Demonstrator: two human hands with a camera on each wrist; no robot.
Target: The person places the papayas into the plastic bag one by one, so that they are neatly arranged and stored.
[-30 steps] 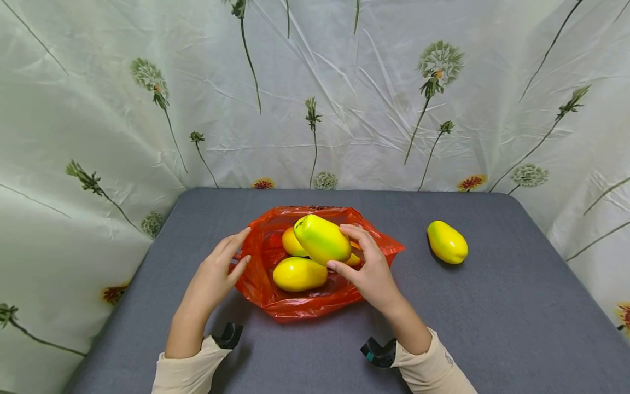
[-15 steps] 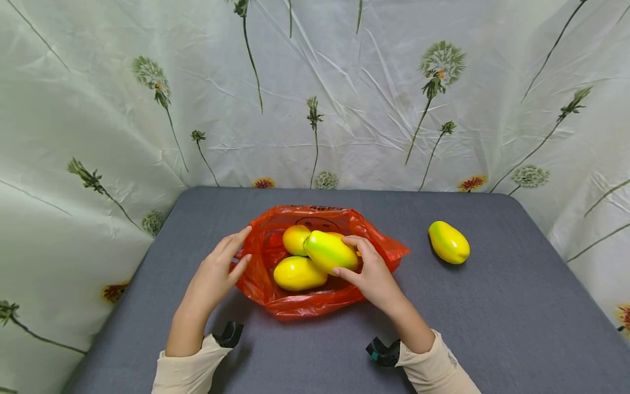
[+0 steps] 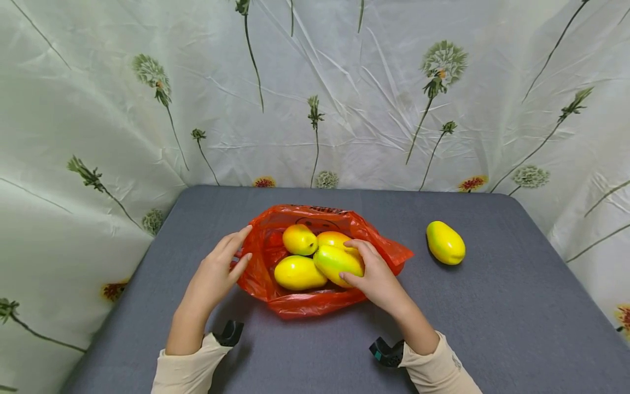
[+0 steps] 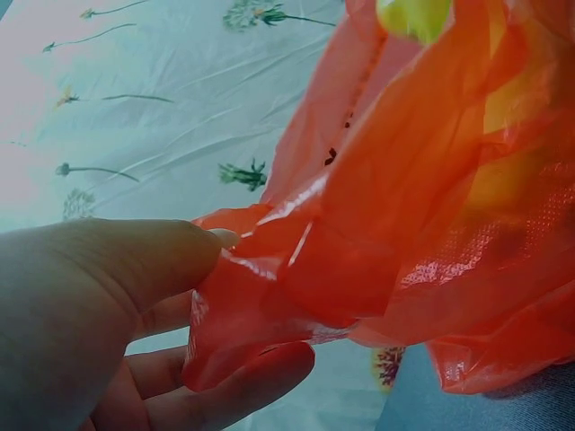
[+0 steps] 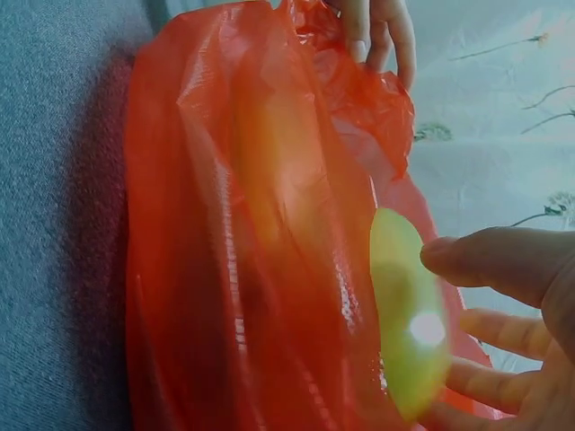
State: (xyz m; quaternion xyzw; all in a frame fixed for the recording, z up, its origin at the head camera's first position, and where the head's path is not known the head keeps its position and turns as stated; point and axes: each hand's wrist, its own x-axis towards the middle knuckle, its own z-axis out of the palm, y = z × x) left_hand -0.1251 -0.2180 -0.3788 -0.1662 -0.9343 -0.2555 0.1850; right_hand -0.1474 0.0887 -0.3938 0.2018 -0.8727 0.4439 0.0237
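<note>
A red plastic bag (image 3: 302,309) stands with its mouth spread on the grey table. My left hand (image 3: 216,273) holds the bag's left rim; in the left wrist view the red film (image 4: 260,296) lies between thumb and fingers. My right hand (image 3: 376,276) grips a yellow-green papaya (image 3: 337,262) inside the mouth on the right, thumb at the near side, fingers at the far side. Beside it in the bag are a yellow papaya (image 3: 300,273), an orange-yellow mango (image 3: 299,239) and another orange-yellow fruit (image 3: 334,238), partly covered.
Another yellow-green papaya (image 3: 445,243) lies on the grey table (image 3: 492,317) to the right of the bag. A pale curtain (image 3: 275,137) with a plant print hangs behind and beside the table.
My right hand has lowered the papaya into the bag, moving it right and toward me, so the fruits behind show more. My left hand keeps its place on the rim.
</note>
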